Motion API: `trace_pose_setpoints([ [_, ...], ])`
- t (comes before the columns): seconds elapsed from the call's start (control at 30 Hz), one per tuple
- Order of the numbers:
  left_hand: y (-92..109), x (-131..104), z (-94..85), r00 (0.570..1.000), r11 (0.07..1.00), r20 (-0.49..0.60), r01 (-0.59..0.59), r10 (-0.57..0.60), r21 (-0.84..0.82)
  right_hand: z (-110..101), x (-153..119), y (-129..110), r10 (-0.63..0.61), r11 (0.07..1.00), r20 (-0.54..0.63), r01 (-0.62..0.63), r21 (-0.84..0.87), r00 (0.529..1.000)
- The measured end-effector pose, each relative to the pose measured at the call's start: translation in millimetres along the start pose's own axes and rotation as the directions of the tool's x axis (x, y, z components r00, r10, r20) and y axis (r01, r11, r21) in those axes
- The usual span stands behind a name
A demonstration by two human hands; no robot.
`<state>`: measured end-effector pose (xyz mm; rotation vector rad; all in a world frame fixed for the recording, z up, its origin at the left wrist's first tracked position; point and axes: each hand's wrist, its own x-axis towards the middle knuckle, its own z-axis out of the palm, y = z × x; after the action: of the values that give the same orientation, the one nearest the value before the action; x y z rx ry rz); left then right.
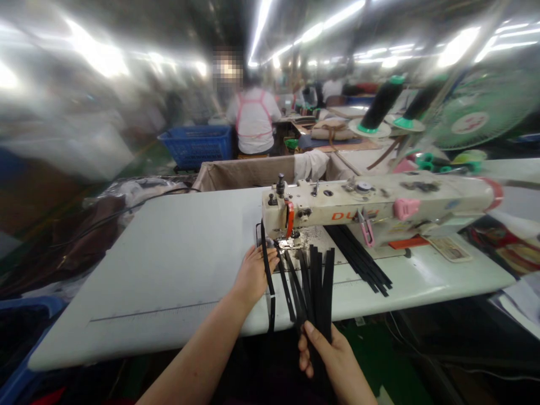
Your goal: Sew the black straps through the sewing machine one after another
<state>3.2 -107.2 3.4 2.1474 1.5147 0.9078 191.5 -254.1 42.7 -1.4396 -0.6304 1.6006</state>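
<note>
My left hand (252, 275) is at the needle end of a cream sewing machine (320, 205), its fingertips closed around a narrow black strip (286, 287) close to the presser foot (288, 243). Another black strip (270, 281) drapes over the back of this hand and hangs past the table's front edge. Lower down, my right hand (324, 354) grips a fanned bundle of black strips (317, 287), thumb on top, their upper ends pointing at the machine. More black strips (358, 260) lie on the table under the machine arm.
Pink thread snips (365, 228) hang on the machine's front. A white worktable (177, 253) bears a printed ruler line. Behind it stand a cloth-lined bin (244, 170) and a blue crate (198, 145). Black thread cones (383, 104) and a fan (485, 115) are right. A co-worker (255, 121) sits ahead.
</note>
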Motion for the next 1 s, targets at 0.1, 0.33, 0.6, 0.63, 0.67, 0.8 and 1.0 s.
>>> trace_pose_setpoints([
  [0.1,0.6,1.2,-1.3,1.000,1.000,0.003,0.005,-0.005,-0.013,-3.1,-2.6,-3.3,-0.020,0.999,0.012,0.019,0.029,1.000],
  [0.33,6.4,-0.2,-1.5,0.999,0.999,0.000,-0.036,0.036,0.035,-3.6,-5.8,-7.3,0.118,0.991,-0.055,-0.114,0.077,0.991],
  [0.6,4.2,0.4,-1.0,0.999,0.998,-0.005,-0.054,0.054,-0.021,-13.9,4.6,20.8,0.069,0.997,-0.132,-0.067,0.025,0.989],
  [0.63,3.7,0.4,-0.6,0.999,0.998,-0.009,-0.054,0.054,-0.019,-15.0,7.1,26.1,0.053,0.998,-0.138,-0.051,0.021,0.989],
  [0.67,3.1,0.4,-0.1,0.998,0.998,-0.016,-0.056,0.056,-0.015,-15.8,9.3,30.7,0.039,0.999,-0.141,-0.037,0.018,0.989],
  [0.8,1.2,0.8,2.5,0.992,0.994,-0.049,-0.113,0.113,0.011,-16.8,12.7,39.2,0.001,1.000,-0.133,-0.001,-0.003,0.991],
  [1.0,2.7,-0.2,2.4,0.988,0.988,-0.060,-0.137,0.141,0.071,-14.6,1.7,22.3,-0.018,0.999,-0.067,0.015,-0.046,0.998],
])
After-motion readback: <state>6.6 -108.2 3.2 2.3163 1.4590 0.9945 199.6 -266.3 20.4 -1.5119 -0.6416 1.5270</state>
